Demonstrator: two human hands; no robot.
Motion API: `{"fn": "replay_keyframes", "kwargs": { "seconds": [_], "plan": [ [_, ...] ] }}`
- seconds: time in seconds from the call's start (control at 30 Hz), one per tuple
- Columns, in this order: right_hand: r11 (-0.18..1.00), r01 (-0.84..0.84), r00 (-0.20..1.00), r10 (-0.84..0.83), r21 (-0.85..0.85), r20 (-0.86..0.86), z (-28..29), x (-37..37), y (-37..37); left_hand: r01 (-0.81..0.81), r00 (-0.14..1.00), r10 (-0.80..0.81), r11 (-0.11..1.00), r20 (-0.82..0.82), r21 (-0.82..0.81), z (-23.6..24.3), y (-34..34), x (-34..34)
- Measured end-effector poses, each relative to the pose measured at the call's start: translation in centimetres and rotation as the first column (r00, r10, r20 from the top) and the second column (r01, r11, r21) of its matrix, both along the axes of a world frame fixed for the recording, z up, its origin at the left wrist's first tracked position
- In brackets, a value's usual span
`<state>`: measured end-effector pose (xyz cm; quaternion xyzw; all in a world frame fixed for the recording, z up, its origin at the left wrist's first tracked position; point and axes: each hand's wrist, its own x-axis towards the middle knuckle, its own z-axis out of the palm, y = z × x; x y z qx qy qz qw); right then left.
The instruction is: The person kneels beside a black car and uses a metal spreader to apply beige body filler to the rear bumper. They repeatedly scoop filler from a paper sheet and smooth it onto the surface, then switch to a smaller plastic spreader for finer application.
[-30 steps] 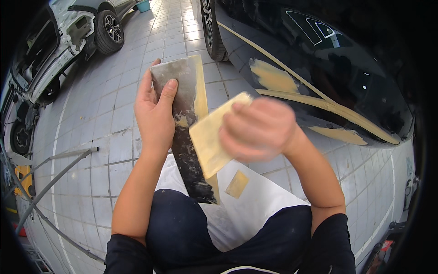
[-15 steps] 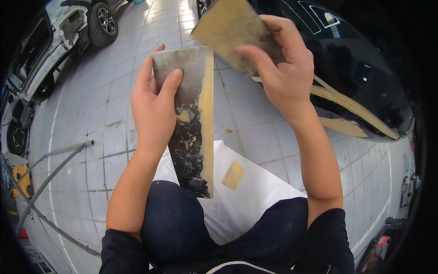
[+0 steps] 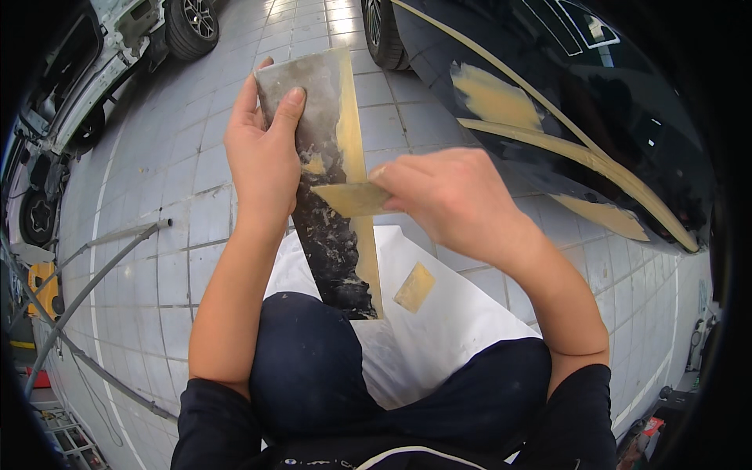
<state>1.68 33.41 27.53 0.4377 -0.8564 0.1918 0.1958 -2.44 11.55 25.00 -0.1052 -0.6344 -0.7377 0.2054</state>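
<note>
The left hand (image 3: 262, 160) clamps the board (image 3: 327, 166) at eleven o'clock, the right hand's (image 3: 462, 200) fingers clamp the scraper (image 3: 351, 200), seemingly gathering putty (image 3: 350, 129) at its three-o'clock edge, so the next stroke probably needs a steady board.

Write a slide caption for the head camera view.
Left hand grips a long smeared board; right hand holds a flat spreader over it, beside a dark car.

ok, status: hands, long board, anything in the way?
Left hand gripping long board, thumb on top. Right hand holding spreader over board, contact unclear. Yellow paste along board's right edge. Small yellowish piece on white sheet, not blocking.
</note>
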Motion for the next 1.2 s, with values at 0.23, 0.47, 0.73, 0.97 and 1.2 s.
{"fn": "replay_keyframes", "kwargs": {
  "seconds": [0.23,0.47,0.73,0.97,1.2],
  "plan": [
    [0.998,-0.039,0.994,0.034,0.042,0.103,-1.6,0.3,-0.9,-0.041,0.998,0.045,0.996,0.039,-0.082,-0.4,-0.6,-0.2],
    [0.977,-0.051,0.999,0.051,-0.209,-0.003,-4.0,-1.1,-0.3,-0.078,0.989,0.085,0.995,0.122,-0.06,-0.6,-1.4,-1.1],
    [0.987,-0.139,0.99,0.142,-0.085,0.022,-5.8,-0.1,-1.9,-0.029,0.989,0.035,0.999,0.145,-0.042,-1.4,-1.6,-1.6],
    [0.967,-0.172,0.984,0.16,-0.19,-0.08,-6.9,-1.2,-1.4,-0.032,0.981,0.046,0.997,0.19,-0.077,-2.0,-2.0,-2.2],
    [0.973,-0.117,0.992,0.126,-0.198,0.033,-5.6,0.3,-2.3,0.037,0.985,-0.038,0.999,0.167,0.004,-1.9,-1.7,-2.0]
  ]
}}
